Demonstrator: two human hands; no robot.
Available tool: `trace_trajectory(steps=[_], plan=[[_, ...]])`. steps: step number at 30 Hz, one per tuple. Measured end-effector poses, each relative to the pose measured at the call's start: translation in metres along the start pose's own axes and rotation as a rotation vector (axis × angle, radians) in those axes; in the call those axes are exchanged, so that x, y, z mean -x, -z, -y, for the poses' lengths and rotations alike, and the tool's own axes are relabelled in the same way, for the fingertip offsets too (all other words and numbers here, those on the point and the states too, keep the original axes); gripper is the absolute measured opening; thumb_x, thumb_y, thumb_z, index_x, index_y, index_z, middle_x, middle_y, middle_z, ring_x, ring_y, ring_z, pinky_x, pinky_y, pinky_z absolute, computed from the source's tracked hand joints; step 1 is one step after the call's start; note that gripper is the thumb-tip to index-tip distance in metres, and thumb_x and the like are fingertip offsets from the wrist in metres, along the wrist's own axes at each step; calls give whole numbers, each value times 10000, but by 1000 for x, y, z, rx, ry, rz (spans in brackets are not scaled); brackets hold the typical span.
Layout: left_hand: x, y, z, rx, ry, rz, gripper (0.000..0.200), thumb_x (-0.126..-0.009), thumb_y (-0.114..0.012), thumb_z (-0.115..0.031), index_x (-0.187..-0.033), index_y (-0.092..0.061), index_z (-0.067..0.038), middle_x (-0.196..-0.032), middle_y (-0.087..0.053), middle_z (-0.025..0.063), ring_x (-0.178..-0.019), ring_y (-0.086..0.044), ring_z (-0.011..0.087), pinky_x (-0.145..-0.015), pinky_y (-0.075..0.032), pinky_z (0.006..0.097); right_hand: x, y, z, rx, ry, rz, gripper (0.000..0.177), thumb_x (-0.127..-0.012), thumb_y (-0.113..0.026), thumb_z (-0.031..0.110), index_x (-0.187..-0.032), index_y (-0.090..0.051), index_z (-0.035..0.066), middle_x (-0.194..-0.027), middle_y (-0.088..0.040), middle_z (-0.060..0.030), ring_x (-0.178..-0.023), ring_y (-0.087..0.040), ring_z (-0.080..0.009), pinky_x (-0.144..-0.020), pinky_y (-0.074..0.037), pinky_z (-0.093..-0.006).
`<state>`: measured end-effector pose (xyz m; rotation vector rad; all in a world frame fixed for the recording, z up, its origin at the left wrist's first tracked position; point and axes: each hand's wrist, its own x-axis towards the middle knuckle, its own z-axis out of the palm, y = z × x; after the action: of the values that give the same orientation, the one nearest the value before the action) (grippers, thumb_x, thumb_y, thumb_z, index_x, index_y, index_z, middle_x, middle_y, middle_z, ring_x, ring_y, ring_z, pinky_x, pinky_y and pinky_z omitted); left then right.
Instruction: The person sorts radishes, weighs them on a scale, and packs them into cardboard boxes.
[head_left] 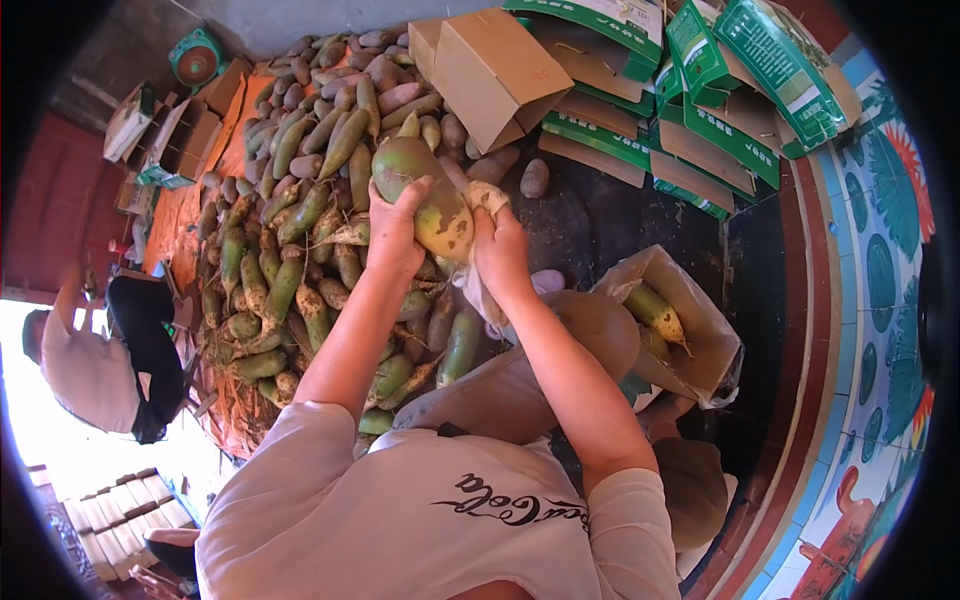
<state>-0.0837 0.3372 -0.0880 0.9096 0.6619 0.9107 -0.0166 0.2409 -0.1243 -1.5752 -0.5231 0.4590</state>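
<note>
A big green radish (408, 165), pale and mud-stained toward its lower end, is held up in front of me. My left hand (397, 228) is wrapped round its left side, the thumb along the green top. My right hand (500, 248) grips a dirty pale cloth (482, 298) and presses it against the radish's lower right side. Part of the cloth is hidden behind the fingers. Beneath lies a large heap of muddy green radishes (285, 290). To the right, a plastic-lined carton (705, 345) has a green radish (655, 312) inside.
Purplish tubers (385, 75) lie at the back of the heap. An upright brown carton (495, 75) stands behind it, with green printed cartons (710, 135) stacked at the back right. Another person (95, 370) is at the left. A painted tile wall (870, 300) borders the right.
</note>
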Motion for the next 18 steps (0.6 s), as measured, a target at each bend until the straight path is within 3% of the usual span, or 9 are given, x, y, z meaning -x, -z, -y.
trace_trajectory(steps=[2, 3, 6, 7, 10, 11, 14, 15, 18], plan=[[-8, 3, -4, 9, -7, 35, 455, -761, -648, -96, -1151, -416, -65, -999, -550, 91, -911, -574, 221, -794, -503, 370, -3, -2, -4, -71, -81, -48, 283, -873, -505, 122, -1118, -525, -19, -960, -618, -194, -903, -602, -223, -778, -459, -322], [-13, 9, -5, 9, -13, 58, 452, -764, -646, -99, -1152, -417, -67, -997, -551, 90, -909, -575, 221, -790, -504, 371, -7, -1, -13, -85, -84, -10, 301, -871, -511, 166, -1109, -538, -16, -981, -612, -215, -919, -606, -267, -791, -458, -337], [-25, 24, -14, 44, 9, 104, 509, -752, -665, -91, -1178, -388, -58, -1035, -540, 97, -921, -567, 209, -772, -503, 351, -10, 4, -16, 568, -201, 392, 339, -865, -522, 235, -1091, -556, -15, -1030, -591, -233, -943, -591, -328, -809, -452, -371], [-29, 28, -18, 77, 46, 135, 486, -769, -652, -108, -1178, -395, -55, -1031, -539, 93, -925, -564, 209, -778, -501, 355, -5, 5, -13, 626, -163, 461, 394, -855, -526, 310, -1060, -574, -23, -1046, -577, -241, -962, -567, -369, -825, -442, -401], [-33, 40, -24, 130, 109, 182, 467, -817, -613, -192, -1206, -400, -45, -1074, -532, 102, -975, -547, 226, -827, -482, 375, 10, 6, 5, 585, 38, 222, 393, -851, -523, 346, -969, -599, -21, -1006, -580, -248, -934, -556, -397, -831, -443, -426], [-33, 43, -26, 135, 125, 194, 473, -832, -600, -225, -1219, -399, -42, -1097, -529, 108, -997, -539, 234, -849, -473, 383, 7, 2, -2, 393, 87, 137, 449, -858, -515, 390, -1054, -573, -10, -1015, -599, -218, -930, -582, -360, -825, -450, -399], [-19, 31, -29, 196, 158, 248, 561, -859, -532, -383, -1263, -380, -24, -1179, -509, 152, -1064, -516, 291, -925, -435, 434, 7, -2, 8, -161, 57, 412, 546, -884, -480, 424, -1257, -449, 27, -1184, -540, -178, -960, -583, -307, -884, -434, -383], [-19, 29, -27, 253, 195, 351, 622, -862, -494, -459, -1292, -357, -32, -1210, -488, 159, -1090, -498, 306, -938, -424, 436, 12, 0, 19, -106, 142, 454, 600, -878, -526, 395, -1316, -355, 21, -1173, -530, -135, -983, -559, -248, -896, -431, -348], [-15, 21, -25, 207, 162, 379, 673, -858, -473, -519, -1314, -338, -43, -1247, -470, 153, -1123, -477, 305, -955, -410, 433, 17, -2, 28, -554, -163, 614, 605, -824, -640, 281, -1281, -354, 5, -884, -587, -63, -675, -590, -145, -548, -468, -262]])
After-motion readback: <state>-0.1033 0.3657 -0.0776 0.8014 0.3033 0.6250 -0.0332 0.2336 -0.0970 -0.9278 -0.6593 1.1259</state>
